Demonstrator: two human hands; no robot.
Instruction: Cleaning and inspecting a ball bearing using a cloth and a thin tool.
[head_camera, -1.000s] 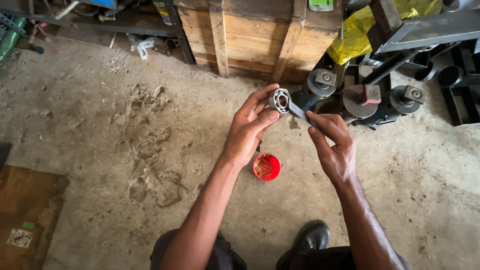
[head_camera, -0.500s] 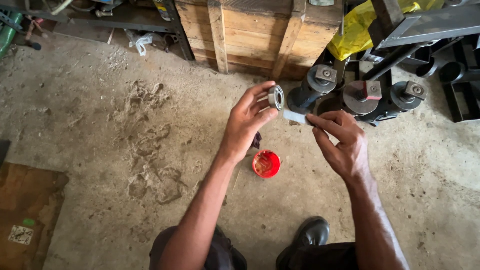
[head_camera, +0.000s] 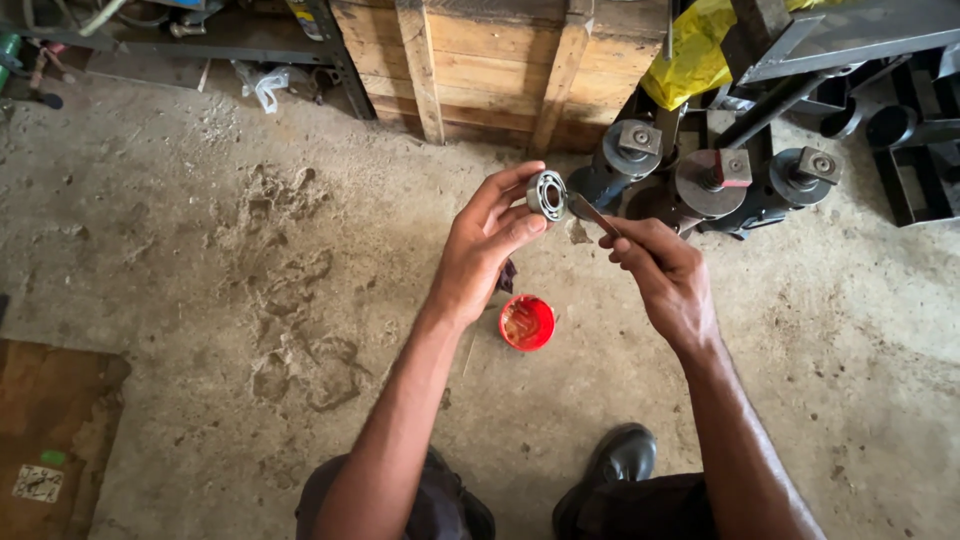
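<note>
- Head view: the left hand (head_camera: 480, 255) pinches a round steel ball bearing (head_camera: 547, 193) between thumb and fingertips, held up on edge with its open face turned toward the other hand.
- The right hand (head_camera: 665, 275) is closed around a thin metal blade (head_camera: 590, 213), perhaps a small spatula; its tip touches the bearing's side.
- Below and between the hands, a small red tub of grease (head_camera: 526, 322) sits open on the concrete floor (head_camera: 200, 300), near the black shoe (head_camera: 620, 458).
- Risk, as I judge it: the bearing is gripped only at its rim by fingertips, so a push from the blade could twist it loose and drop it into the floor's grit, fouling the races.
- Grease on the fingers would make that grip slicker; the blade could also slip off the rim toward the left thumb.
- Beyond the right hand stand three dark roller assemblies (head_camera: 710, 180); beyond the left, a wooden crate (head_camera: 480, 60).
- A crumpled yellow plastic bag (head_camera: 690, 60) lies past the right hand, beside the crate.
- Far to the left of the left arm, a small pale square label (head_camera: 38, 483) lies on a brown board (head_camera: 50, 420); its print is too small to make out.
</note>
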